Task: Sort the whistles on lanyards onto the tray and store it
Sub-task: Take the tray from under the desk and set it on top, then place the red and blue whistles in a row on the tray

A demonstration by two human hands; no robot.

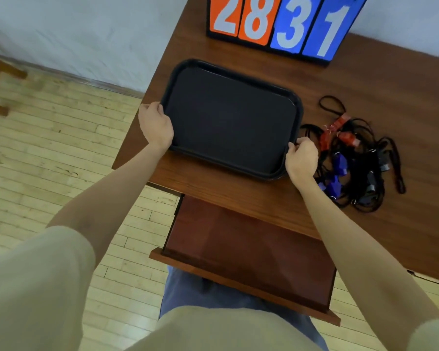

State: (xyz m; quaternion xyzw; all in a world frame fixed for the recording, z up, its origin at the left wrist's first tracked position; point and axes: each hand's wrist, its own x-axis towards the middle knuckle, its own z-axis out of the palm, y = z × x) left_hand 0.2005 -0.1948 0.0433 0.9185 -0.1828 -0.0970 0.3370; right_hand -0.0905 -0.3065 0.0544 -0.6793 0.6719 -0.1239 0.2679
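My left hand (155, 125) and right hand (301, 158) curl around the tray (232, 117) rims; it seems light, stiff, best gripped at both short edges.

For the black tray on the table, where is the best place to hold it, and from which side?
Grip the black tray by the raised rims of its two short ends, one hand from each side, as the left hand and right hand do; it lies flat and wide.

The wooden bench (365, 97) carries a black tray (232, 115) near its left edge. Beside it lie tangled whistles (350, 158) — red, blue, black — and a scoreboard (279, 24) stands behind.
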